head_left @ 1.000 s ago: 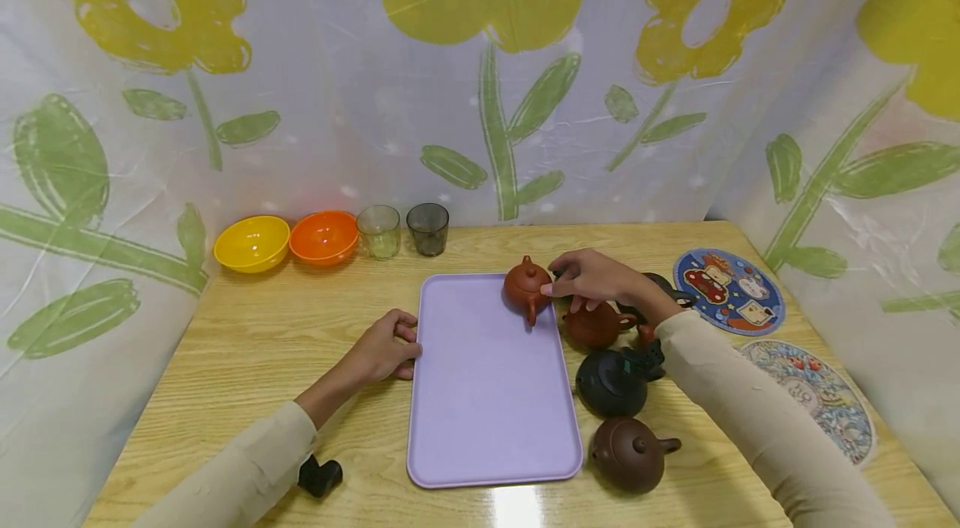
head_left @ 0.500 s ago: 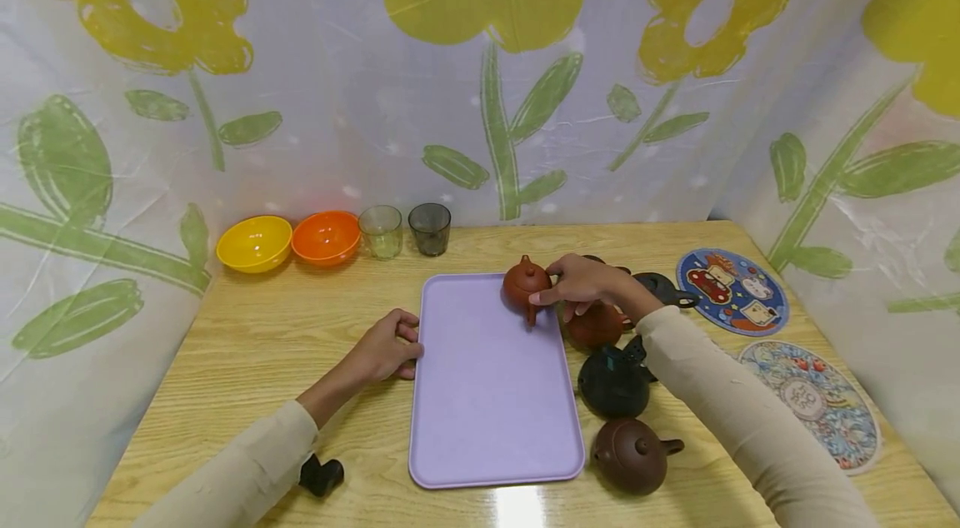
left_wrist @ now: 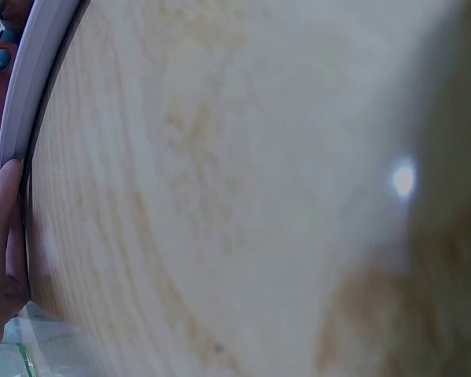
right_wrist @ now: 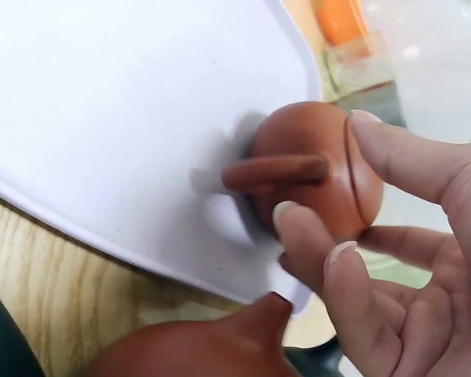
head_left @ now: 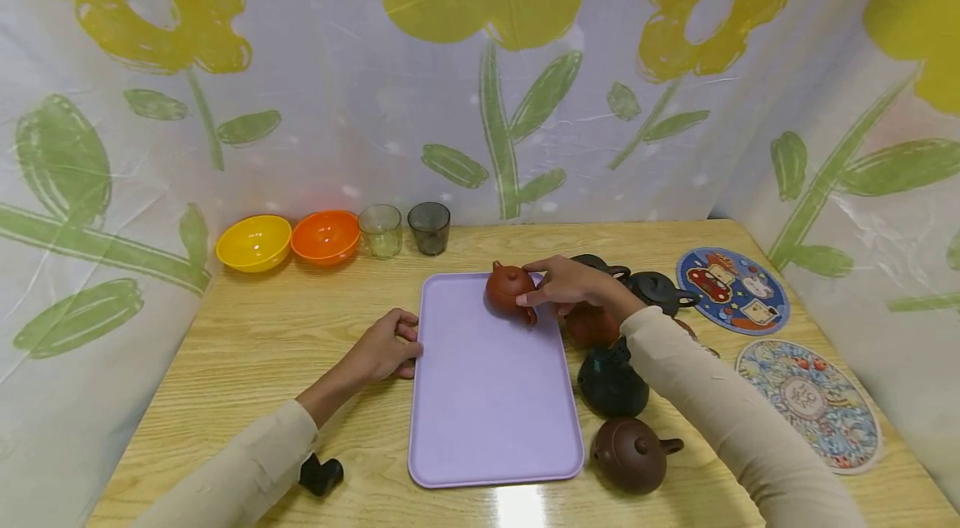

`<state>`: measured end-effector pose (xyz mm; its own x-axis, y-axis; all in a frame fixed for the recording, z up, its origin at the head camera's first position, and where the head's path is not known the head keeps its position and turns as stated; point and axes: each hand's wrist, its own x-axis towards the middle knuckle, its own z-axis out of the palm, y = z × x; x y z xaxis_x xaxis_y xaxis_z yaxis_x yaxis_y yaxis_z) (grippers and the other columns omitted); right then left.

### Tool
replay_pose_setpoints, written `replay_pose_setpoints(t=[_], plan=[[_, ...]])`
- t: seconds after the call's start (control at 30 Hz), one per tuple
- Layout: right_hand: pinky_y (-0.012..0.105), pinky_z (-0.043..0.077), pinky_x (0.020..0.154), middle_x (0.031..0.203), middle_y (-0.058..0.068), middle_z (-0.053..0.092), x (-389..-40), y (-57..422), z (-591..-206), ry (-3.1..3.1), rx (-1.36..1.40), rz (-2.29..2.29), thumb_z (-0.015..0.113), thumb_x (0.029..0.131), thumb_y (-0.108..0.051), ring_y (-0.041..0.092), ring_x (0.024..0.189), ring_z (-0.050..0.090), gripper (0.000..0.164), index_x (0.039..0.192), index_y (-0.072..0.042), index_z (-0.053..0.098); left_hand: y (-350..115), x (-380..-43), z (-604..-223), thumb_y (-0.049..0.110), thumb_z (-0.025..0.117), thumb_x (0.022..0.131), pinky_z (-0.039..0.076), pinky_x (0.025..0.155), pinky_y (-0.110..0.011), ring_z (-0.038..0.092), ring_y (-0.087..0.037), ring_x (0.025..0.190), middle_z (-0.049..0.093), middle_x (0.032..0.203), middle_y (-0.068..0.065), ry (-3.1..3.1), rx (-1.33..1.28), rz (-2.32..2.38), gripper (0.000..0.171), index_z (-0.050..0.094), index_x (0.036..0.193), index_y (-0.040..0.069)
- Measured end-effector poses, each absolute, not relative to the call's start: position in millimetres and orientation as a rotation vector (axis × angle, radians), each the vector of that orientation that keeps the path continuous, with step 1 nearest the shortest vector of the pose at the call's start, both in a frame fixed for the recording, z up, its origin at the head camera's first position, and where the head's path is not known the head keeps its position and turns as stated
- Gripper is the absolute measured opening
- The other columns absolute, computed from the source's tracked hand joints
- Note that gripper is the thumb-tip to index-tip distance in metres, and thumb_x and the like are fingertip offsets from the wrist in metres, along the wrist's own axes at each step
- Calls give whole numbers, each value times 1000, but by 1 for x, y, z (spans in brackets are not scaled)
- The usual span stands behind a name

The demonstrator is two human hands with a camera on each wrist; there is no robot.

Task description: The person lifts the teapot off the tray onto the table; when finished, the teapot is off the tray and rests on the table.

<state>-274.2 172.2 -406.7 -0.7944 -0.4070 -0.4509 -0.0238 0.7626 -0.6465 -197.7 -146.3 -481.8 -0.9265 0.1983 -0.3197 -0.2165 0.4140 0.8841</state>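
Observation:
My right hand (head_left: 568, 281) grips a small reddish-brown clay teapot (head_left: 505, 288) at the far end of the lilac tray (head_left: 491, 395). In the right wrist view its thumb lies on the teapot (right_wrist: 298, 133) near the lid, other fingers at the opposite side, and the handle points back over the tray. My left hand (head_left: 386, 347) holds the tray's left edge with bent fingers. Only those fingers (left_wrist: 8, 212) and the tray rim (left_wrist: 31, 86) show clearly in the left wrist view. A second reddish-brown teapot (head_left: 588, 326) lies partly hidden under the right hand.
Right of the tray stand a dark green-black teapot (head_left: 611, 382), a dark brown teapot (head_left: 630, 455) and black teapots (head_left: 654, 291) farther back. Two round mats (head_left: 731, 288) lie at the right. Yellow (head_left: 253, 243) and orange bowls (head_left: 326, 238) and two glasses (head_left: 429, 228) line the back. A black object (head_left: 321, 475) sits near the left sleeve.
The right hand has moved slightly left with the reddish-brown teapot, which is now farther in from the tray's right edge. The left hand and the tray have stayed in place.

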Motion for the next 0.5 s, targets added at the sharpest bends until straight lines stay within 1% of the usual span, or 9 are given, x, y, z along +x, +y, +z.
replay_pose_setpoints(t=[0.13,0.3,0.4,0.5], plan=[[30,56,58,106,13,69,-275,170,-414,2357,-344,-895,75,90,-36,21,67,65,82,157,-12,34,-146,-197,-481,-1,64,92,63,61,-35,63,-17,70,51,111,-17,2304,-19,1509,46,45,134,-3],[29,57,60,109,14,70,-273,173,-415,2365,-289,-912,76,89,-35,21,71,69,79,152,-4,39,-145,-196,-479,-2,63,92,63,61,-36,63,-17,68,50,111,-17,2295,-18,1511,46,45,133,-3],[29,57,61,109,15,69,-271,175,-413,2382,-239,-921,76,89,-34,20,71,69,68,141,-1,49,-145,-197,-479,-2,63,92,63,61,-35,63,-17,69,50,111,-17,2294,-14,1513,46,45,133,-4],[27,57,60,100,13,68,-268,174,-410,2409,-201,-919,77,89,-34,20,67,67,48,120,-1,61,-146,-197,-480,-1,64,91,63,61,-35,63,-17,69,51,110,-17,2298,-11,1514,46,45,133,-3]])
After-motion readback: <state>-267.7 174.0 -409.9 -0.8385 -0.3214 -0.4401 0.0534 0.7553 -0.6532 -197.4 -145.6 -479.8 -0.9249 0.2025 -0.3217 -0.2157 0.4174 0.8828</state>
